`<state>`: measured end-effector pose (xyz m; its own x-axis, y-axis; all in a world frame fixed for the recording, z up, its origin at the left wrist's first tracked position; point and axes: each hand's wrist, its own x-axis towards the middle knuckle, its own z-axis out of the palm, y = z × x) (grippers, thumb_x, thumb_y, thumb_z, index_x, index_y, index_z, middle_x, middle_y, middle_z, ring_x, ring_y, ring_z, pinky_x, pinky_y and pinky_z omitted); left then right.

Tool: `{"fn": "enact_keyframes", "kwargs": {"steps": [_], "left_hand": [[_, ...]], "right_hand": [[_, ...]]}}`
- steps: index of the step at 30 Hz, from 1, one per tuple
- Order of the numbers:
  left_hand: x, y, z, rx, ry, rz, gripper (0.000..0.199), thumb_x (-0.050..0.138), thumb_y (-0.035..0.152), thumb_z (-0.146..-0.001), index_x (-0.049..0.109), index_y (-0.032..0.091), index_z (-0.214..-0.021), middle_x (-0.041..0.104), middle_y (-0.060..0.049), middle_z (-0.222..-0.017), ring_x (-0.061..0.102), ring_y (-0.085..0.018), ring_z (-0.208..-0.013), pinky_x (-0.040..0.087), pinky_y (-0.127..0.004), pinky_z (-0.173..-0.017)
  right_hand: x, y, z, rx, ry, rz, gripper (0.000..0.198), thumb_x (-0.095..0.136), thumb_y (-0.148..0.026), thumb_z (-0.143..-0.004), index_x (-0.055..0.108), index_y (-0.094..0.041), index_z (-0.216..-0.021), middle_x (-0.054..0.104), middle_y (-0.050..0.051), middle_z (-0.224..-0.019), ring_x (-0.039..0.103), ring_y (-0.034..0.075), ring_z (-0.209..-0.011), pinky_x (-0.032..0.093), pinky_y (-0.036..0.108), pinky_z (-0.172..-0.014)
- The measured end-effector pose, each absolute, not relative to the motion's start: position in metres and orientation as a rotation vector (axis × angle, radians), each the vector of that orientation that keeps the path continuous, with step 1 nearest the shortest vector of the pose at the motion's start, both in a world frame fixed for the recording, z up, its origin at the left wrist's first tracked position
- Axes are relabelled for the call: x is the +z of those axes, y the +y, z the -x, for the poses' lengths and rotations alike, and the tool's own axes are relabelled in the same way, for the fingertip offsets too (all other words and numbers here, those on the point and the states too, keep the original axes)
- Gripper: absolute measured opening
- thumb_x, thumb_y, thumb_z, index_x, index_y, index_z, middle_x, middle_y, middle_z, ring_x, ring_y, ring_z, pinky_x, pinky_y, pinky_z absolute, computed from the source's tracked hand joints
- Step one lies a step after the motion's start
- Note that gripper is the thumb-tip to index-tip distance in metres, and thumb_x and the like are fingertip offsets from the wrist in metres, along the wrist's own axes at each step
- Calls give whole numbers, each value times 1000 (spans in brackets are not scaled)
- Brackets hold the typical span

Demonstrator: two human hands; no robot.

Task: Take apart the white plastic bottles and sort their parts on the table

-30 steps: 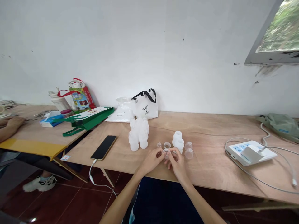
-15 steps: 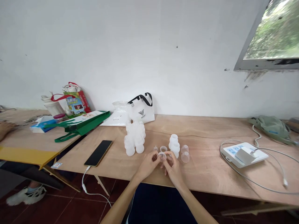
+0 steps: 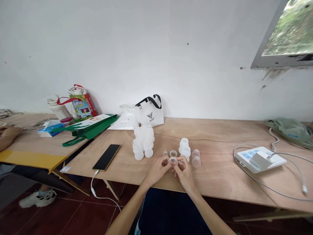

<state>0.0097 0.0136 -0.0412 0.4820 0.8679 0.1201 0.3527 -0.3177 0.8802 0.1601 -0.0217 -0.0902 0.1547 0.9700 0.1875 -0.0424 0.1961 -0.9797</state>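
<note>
Left hand (image 3: pixel 158 169), right hand (image 3: pixel 183 171) | gripping clear piece (image 3: pixel 173 160) | table edge (image 3: pixel 168 186) (close)

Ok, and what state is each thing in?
Clear piece: held by left hand and right hand
Clear ring: lying loose
Phone: screen dark, cable attached
White bottles nearest right hand: standing, uncapped
Green bag: lying on its side
Tissue box: open
White tote: standing upright

Wooden table (image 3: pixel 227 133): white bottles (image 3: pixel 143 143), clear cups (image 3: pixel 196 161), phone (image 3: pixel 107 157), power strip (image 3: pixel 246 162), white tote (image 3: pixel 156 115)
</note>
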Motion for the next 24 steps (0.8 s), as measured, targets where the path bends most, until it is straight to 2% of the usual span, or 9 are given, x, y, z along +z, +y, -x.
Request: {"fn": "enact_keyframes", "kwargs": {"steps": [4, 7, 12, 16, 24], "left_hand": [[-42, 14, -11, 778, 1042, -1902, 44, 53, 57, -95, 56, 19, -75, 53, 2, -68, 48, -14, -64, 37, -26, -59], [-41, 13, -11, 780, 1058, -1960, 42, 52, 53, -97, 56, 18, -74, 56, 2, -70, 50, -14, -65, 37, -26, -62], [-37, 14, -5, 766, 1082, -2044, 49, 42, 54, -102, 59, 18, -74, 58, 2, -68, 49, -13, -64, 34, -27, -62], [-35, 18, 1, 809, 1143, -2029, 50, 41, 55, -101, 64, 18, -76, 61, 0, -70, 53, -16, -68, 37, -28, -65], [-30, 19, 3, 822, 1186, -1966, 46, 52, 58, -96, 63, 19, -74, 63, 1, -71, 54, -15, -68, 40, -27, -67]], "right_hand": [[-90, -22, -160, 976, -1135, 1095, 38, 69, -61, -88, 53, -27, -94, 68, 0, -74, 59, 17, -59, 45, 27, -49], [-88, -23, -158, 985, -1111, 1085, 39, 69, -62, -88, 55, -26, -96, 68, 0, -74, 59, 17, -57, 45, 26, -47], [-78, -29, -157, 1013, -1146, 1082, 38, 63, -62, -91, 59, -26, -101, 66, 2, -77, 60, 17, -61, 43, 25, -45], [-74, -31, -156, 1001, -1241, 1102, 41, 60, -61, -94, 63, -26, -115, 70, 4, -86, 61, 17, -61, 43, 25, -44], [-72, -30, -154, 946, -1257, 1141, 46, 59, -62, -94, 67, -30, -125, 73, 6, -96, 64, 19, -68, 44, 25, -45]]}}
